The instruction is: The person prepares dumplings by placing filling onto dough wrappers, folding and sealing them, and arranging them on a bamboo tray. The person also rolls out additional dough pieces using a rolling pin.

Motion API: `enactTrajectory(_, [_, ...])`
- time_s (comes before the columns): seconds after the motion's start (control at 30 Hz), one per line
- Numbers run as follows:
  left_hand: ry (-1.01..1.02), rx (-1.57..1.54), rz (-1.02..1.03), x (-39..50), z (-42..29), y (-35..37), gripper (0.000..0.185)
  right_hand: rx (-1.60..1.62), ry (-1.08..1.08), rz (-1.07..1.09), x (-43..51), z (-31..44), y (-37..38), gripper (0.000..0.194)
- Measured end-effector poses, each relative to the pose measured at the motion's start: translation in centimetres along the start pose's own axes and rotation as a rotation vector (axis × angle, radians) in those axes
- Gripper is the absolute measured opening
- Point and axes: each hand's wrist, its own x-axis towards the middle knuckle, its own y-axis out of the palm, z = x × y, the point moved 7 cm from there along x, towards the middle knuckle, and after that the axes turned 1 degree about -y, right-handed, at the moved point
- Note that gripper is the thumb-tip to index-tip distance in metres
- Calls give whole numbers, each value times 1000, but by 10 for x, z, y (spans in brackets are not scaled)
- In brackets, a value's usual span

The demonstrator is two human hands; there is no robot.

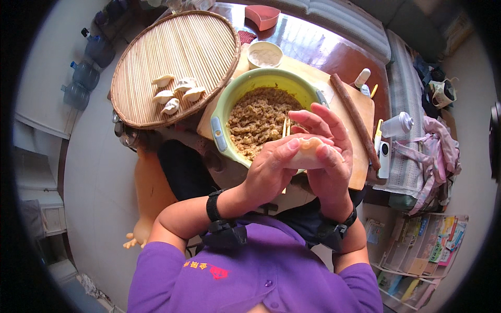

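Between my left hand (270,168) and my right hand (330,160) is a partly folded dumpling (307,156), its dough pinched by the thumbs and fingers of both. Some of my right fingers are spread upward. Under and beyond my hands stands a green plastic bowl (217,113) of minced filling (262,113), with a pair of chopsticks (286,127) partly hidden by my hands. Several folded dumplings (171,105) lie on the near part of a round woven tray (176,51) at the upper left.
A wooden board (358,103) carries a rolling pin (354,117) at the right and a small bowl of flour (265,54) behind the green bowl. A red dish (263,16) sits on the table (313,43). Bottles and a phone (384,158) are by the table's right edge.
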Motion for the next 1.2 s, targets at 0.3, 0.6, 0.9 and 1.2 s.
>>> enactTrajectory(0.3, [-9, 115, 42, 2, -10, 13, 40, 140, 193, 42, 0, -2, 9, 71])
enactTrajectory(0.6, [71, 173, 47, 5, -20, 23, 37, -251, -16, 148, 10, 2, 12, 60])
enactTrajectory(0.9, [159, 316, -9, 3, -16, 20, 42, -580, -423, 144, 8, 11, 21, 57])
enactTrajectory(1.2, [212, 340, -150, 8, -15, -11, 41, -208, -128, 123, 14, -26, 9, 67])
